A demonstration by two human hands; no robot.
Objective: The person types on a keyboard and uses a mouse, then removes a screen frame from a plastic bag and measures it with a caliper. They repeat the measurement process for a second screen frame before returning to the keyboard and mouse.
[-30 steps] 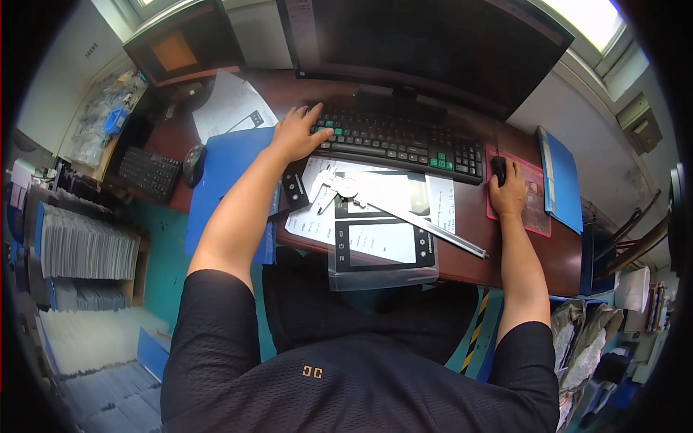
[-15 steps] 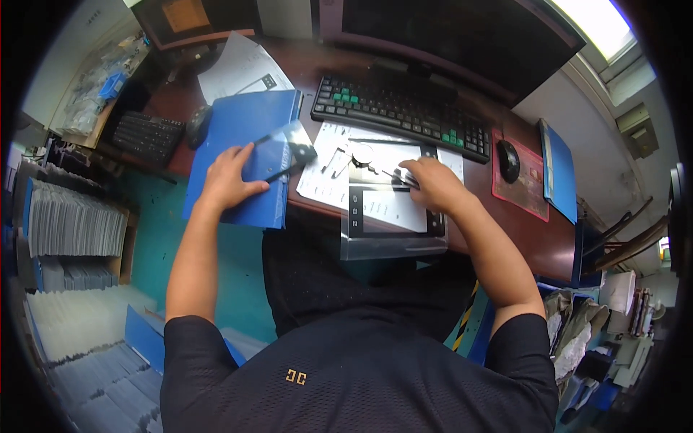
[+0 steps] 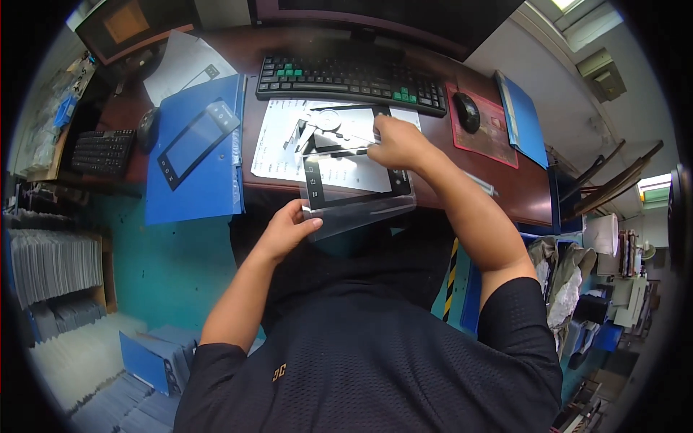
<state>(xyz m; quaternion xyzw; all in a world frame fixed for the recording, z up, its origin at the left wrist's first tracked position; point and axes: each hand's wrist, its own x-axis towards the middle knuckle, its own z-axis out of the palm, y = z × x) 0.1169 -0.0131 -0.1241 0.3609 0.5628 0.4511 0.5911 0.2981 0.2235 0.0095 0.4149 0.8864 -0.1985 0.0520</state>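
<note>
My left hand [image 3: 285, 232] pinches the near left corner of a clear film sleeve [image 3: 361, 219] that overhangs the desk edge. A black-framed glass panel [image 3: 354, 200] lies at the sleeve. In my closed right hand [image 3: 401, 144] is the beam end of a dial caliper, whose round dial [image 3: 328, 120] and jaws lie over white printed sheets [image 3: 271, 148]. Part of another dark-framed panel [image 3: 364, 112] shows beneath the caliper. Another glass panel with a black border [image 3: 198, 144] rests on a blue folder [image 3: 162, 191] to the left.
A black keyboard [image 3: 346, 78] with some green keys stands behind the sheets, below a monitor [image 3: 397, 22]. To the right are a mouse [image 3: 466, 112] on a red mat [image 3: 498, 137] and another blue folder [image 3: 521, 119]. Paper stacks [image 3: 54, 267] fill the lower left.
My left hand has let go of the glass panel, which now lies on the blue folder, and has moved right to the film sleeve. My right hand still holds the caliper. The view has shifted.
</note>
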